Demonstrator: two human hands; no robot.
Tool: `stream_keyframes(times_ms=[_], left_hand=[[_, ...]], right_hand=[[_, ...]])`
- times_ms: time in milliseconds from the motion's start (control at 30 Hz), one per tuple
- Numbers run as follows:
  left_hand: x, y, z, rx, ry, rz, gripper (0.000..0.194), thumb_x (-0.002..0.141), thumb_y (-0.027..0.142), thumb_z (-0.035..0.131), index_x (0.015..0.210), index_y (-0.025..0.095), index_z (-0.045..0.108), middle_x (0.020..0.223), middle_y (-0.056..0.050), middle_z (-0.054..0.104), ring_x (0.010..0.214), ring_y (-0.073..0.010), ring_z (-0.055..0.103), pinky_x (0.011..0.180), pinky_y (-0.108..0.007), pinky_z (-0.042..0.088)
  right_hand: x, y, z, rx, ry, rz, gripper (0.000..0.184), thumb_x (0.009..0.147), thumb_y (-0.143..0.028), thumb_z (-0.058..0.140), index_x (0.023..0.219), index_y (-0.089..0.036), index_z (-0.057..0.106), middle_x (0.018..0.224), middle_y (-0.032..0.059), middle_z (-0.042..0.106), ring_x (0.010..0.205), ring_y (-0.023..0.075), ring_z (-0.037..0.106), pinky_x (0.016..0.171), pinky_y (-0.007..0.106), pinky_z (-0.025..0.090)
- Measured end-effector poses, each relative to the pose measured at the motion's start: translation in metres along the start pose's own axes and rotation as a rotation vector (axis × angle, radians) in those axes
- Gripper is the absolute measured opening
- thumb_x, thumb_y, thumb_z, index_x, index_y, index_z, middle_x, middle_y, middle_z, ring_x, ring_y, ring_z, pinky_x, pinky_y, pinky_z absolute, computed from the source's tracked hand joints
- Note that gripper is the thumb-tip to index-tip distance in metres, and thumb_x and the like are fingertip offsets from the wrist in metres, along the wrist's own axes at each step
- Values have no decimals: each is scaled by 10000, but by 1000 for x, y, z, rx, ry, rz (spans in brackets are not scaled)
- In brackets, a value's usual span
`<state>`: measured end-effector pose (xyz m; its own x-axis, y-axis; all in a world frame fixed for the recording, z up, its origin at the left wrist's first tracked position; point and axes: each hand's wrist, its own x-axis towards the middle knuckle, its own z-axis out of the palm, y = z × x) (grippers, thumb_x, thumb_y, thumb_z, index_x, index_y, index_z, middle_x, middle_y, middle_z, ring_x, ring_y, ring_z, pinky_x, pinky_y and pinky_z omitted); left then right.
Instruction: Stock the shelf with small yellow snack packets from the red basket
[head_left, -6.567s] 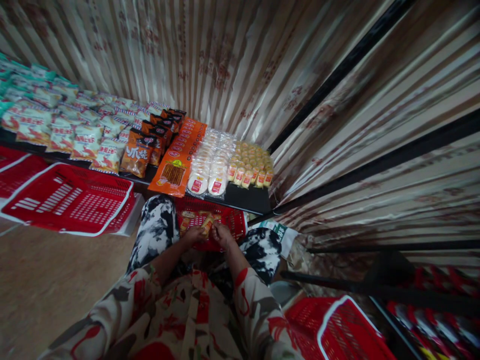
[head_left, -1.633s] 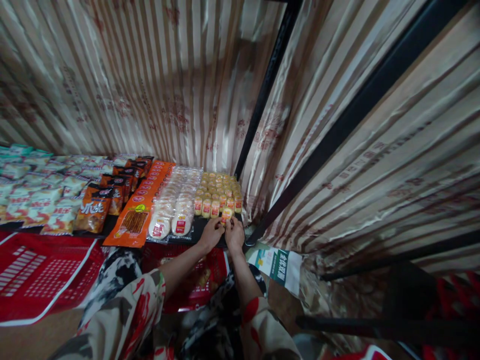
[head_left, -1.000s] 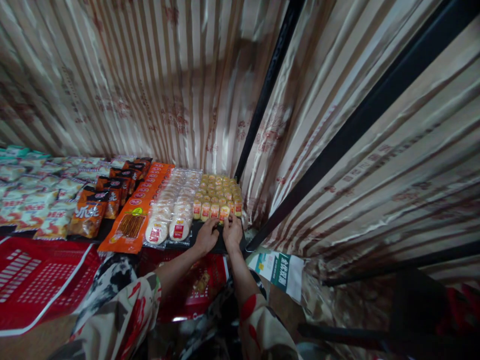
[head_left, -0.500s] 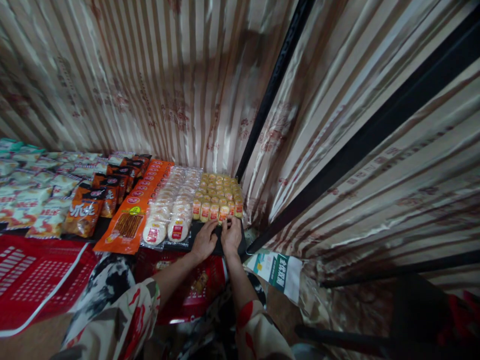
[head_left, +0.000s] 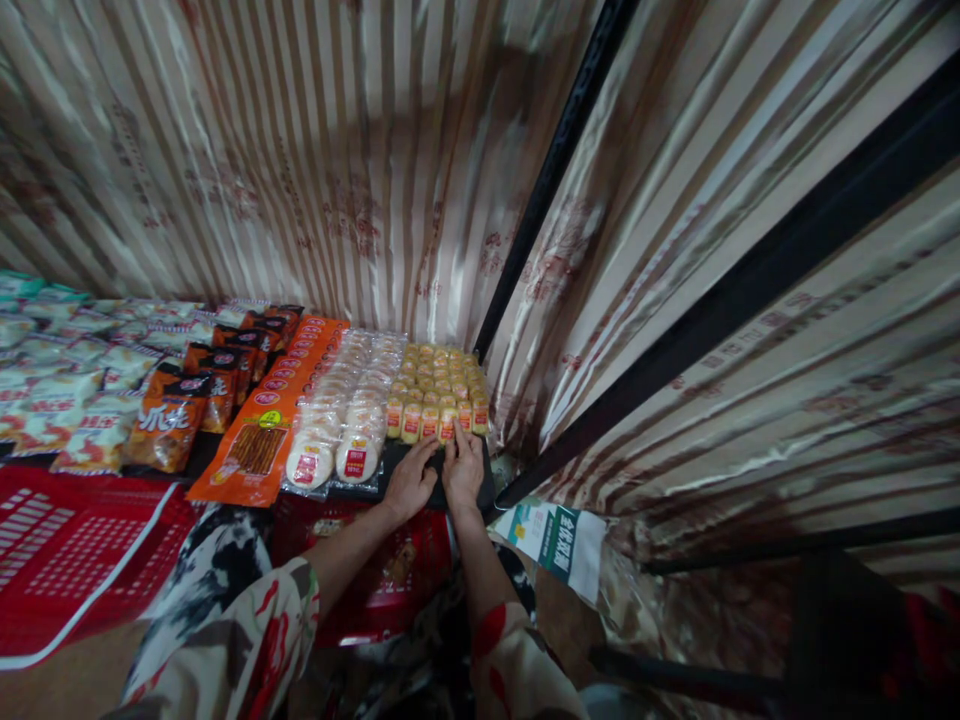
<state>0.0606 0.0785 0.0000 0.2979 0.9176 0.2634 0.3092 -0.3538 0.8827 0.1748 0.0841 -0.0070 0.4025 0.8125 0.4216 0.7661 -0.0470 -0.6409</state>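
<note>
My left hand (head_left: 411, 482) reaches to the front of a block of small yellow wrapped snacks (head_left: 437, 385), which stand in close rows with red-and-white labels. Its fingers are stretched forward, with the tips at the foot of the front row. Beside it, my right hand (head_left: 463, 472) has its fingers extended, and a fingertip rests against a front-row snack (head_left: 448, 421). Neither hand holds anything that I can see. Both are over the front edge of the black shelf (head_left: 469, 487). Left of the snacks lie two rows of round white rice crackers (head_left: 357, 459) in clear wrappers.
Further left are orange packs of brown sticks (head_left: 259, 452), orange-and-black bags (head_left: 166, 420) and several pale bags (head_left: 94, 430). A red basket (head_left: 82, 570) and a red package (head_left: 375, 590) sit below. Black poles (head_left: 555, 170) and a striped curtain (head_left: 337, 150) bound the shelf.
The snack at my right hand stood slightly forward and now lines up with its row. My right fingers have gone from bent around its front to stretched against it.
</note>
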Motion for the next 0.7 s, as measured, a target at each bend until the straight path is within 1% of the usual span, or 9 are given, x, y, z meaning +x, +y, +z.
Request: stream_keyframes(times_ms=[100,200,300,433,500,567,633,700], left_hand=[[0,-1,0,3,6,-2,497,691,20,454,1132,207,589,1321,-53,517,1236,-187,457,1092,-400,318],[0,-2,0,-1,7,10,484,702,22,449,1125,207,591,1317,-54,521,1253,-185,442,1092,-397,318],[0,-2,0,10,4,13,470,708,26,446,1122,192,593,1319,-68,517,1254,-188,442,1090,-388,321],[0,-1,-1,35,-7,8,460,707,24,444,1120,161,595,1323,-95,510,1252,-200,445,1087,-384,325],[0,-1,-1,39,-10,12,451,712,26,445,1114,164,597,1318,-95,515,1252,-204,445,1083,-393,328],[-1,-1,-1,35,-6,14,439,717,33,451,1104,177,601,1316,-85,518,1249,-204,449,1082,-398,329],[-1,-2,-1,33,-3,16,430,719,36,455,1095,181,605,1322,-83,513,1250,-203,448,1085,-395,326],[-1,-2,-1,40,-10,20,429,714,30,451,1090,168,606,1330,-94,505,1257,-204,441,1091,-388,318]], right_hand=[[0,-3,-2,-19,2,15,433,853,-231,369,1234,-220,575,924,70,498,863,184,501,804,302,438],[-1,-4,-3,2,17,8,436,855,-233,374,1251,-222,556,932,67,497,881,182,504,814,295,432],[-2,-4,-3,15,6,-1,418,862,-248,387,1240,-225,563,952,70,501,882,181,505,836,298,429],[-1,-4,-3,-2,-4,-23,431,849,-207,397,1252,-204,549,1020,91,518,983,208,485,903,330,409],[-1,-4,-2,-10,11,-34,447,837,-163,382,1251,-194,548,1054,98,522,1039,216,467,931,339,394],[-1,-4,-2,-12,33,-33,451,829,-135,366,1232,-185,562,1053,100,522,1045,213,466,940,338,390],[-1,-4,-3,-7,43,-28,424,842,-155,366,1208,-179,580,1024,99,520,1018,207,478,931,333,397],[-1,-4,-3,-2,34,-31,387,865,-223,388,1195,-182,586,1015,98,521,1005,206,485,922,337,401]])
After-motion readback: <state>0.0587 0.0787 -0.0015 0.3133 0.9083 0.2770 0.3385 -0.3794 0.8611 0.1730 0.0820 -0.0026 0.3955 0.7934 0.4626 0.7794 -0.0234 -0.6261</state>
